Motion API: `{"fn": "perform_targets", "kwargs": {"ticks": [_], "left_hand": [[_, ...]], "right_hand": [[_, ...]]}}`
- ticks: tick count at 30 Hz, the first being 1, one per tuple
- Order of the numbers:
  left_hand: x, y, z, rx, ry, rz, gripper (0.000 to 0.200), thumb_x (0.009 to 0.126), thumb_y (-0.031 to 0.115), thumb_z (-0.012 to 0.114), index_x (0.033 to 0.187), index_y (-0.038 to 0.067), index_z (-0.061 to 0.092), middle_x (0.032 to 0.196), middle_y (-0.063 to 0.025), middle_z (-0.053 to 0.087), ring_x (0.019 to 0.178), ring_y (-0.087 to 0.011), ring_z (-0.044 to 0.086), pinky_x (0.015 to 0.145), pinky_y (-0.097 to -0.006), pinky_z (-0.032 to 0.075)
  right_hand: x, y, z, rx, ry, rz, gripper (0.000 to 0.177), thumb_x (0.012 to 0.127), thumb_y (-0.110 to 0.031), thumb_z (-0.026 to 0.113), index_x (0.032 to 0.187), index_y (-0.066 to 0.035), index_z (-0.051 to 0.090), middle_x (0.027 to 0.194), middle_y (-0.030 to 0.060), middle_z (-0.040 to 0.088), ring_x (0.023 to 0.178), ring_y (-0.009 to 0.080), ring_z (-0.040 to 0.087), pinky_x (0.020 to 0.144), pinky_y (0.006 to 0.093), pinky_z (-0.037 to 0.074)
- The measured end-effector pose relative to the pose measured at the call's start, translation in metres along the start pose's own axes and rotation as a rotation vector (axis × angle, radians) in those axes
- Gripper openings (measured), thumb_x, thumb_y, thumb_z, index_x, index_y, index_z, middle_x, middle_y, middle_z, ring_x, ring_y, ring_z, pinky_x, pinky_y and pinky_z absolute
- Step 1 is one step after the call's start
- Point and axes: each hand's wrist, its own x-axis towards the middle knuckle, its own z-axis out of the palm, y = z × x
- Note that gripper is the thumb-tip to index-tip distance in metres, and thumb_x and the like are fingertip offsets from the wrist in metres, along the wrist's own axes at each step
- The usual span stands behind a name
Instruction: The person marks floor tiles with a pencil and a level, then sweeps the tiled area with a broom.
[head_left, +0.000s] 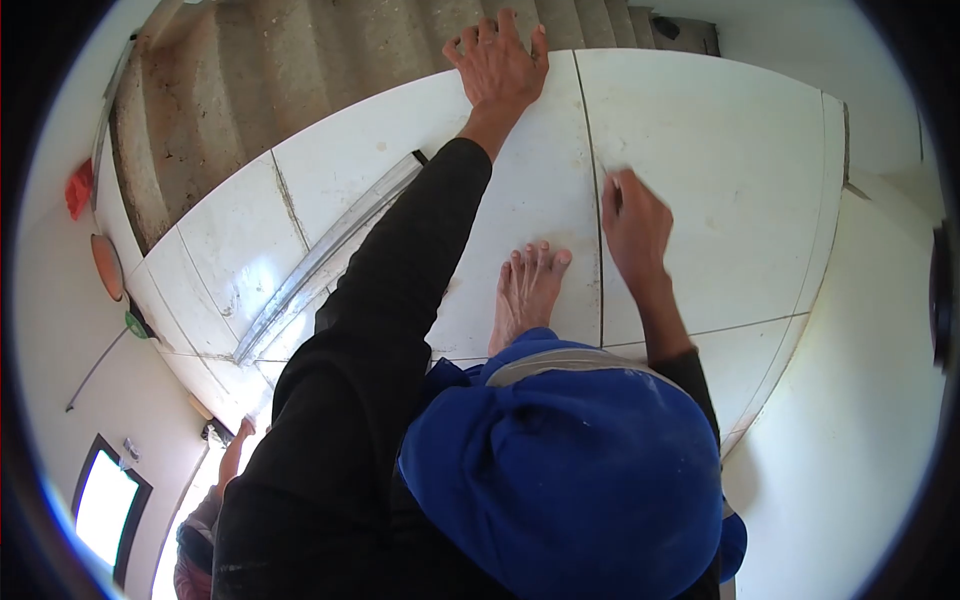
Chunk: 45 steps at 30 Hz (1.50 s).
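While my bare foot [528,290] sits on smooth glossy white tiles [710,140] | left hand [500,65] spread flat on one by the rough concrete stairs [290,60] | right hand [632,225] clenched at a thin dark joint [599,290] | long metal straightedge [320,260] lying left

Large white square floor tiles [720,170]: glazed ceramic, smooth and glossy, dulled in patches by pale dust and grey smears. Thin dark joints [599,200] between them: matt, gritty. Long silver metal straightedge [330,250] lying on the tiles: brushed aluminium look, satin sheen, scuffed with dried white residue. Grey concrete stairs [250,80]: bare, rough, porous, stained brown. White painted walls [870,400]: matt plaster, even finish. Long black sleeve [400,280]: soft woven cloth, matt, lightly dusted. Bright blue garment [560,470]: thick cotton-like cloth, matt, flecked with pale specks.
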Motion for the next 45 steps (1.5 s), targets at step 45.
{"fn": "perform_targets", "kwargs": {"ticks": [45], "left_hand": [[0.086, 0.228, -0.062, -0.167, -0.785, 1.157, 0.04, 0.088, 0.018, 0.066, 0.127, 0.009, 0.059, 0.11, -0.0131, 0.066, 0.104, -0.0315, 0.065, 0.084, -0.0464, 0.052]], "right_hand": [[-0.02, 0.201, -0.369, -0.376, 0.24, 0.296, 0.013, 0.103, -0.013, 0.056, 0.111, -0.007, 0.065, 0.068, 0.0111, 0.064, 0.058, 0.018, 0.06, 0.058, 0.0343, 0.05]]}}
